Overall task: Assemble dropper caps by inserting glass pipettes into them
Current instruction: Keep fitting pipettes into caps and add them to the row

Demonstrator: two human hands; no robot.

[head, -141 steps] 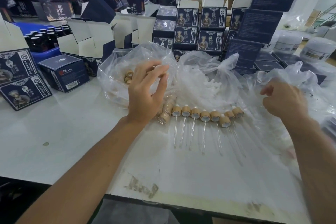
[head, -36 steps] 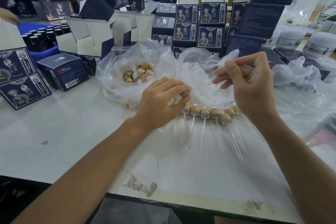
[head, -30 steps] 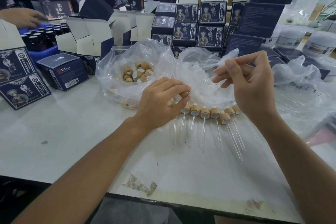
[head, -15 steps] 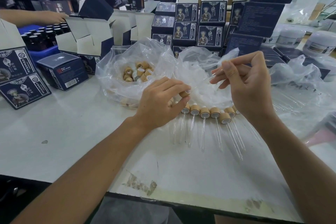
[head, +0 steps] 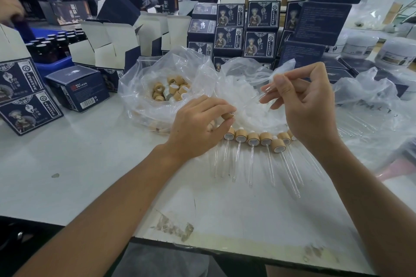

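My left hand (head: 198, 123) pinches a wood-coloured dropper cap (head: 227, 116) between thumb and fingertips, just above the table. My right hand (head: 308, 105) is raised to its right and pinches a clear glass pipette (head: 264, 92) whose tip points left and down toward the cap, a short gap apart. Several assembled droppers (head: 253, 139) lie in a row on the white table (head: 90, 164) under both hands, pipettes pointing toward me. A clear bag (head: 139, 87) behind my left hand holds loose caps (head: 171, 90).
More clear plastic bags (head: 369, 96) spread to the right, with loose pipettes in them. Dark printed boxes (head: 229, 36) stack behind, open cartons (head: 105, 47) and a blue tray of dark bottles (head: 51, 45) at back left. White jars (head: 394, 51) stand far right. Another person's hand (head: 9, 9) shows at top left.
Over the last second my hands barely shift; the right hand and pipette edge slightly left toward the cap. The other person's hand at top left has drawn back from the bottles.
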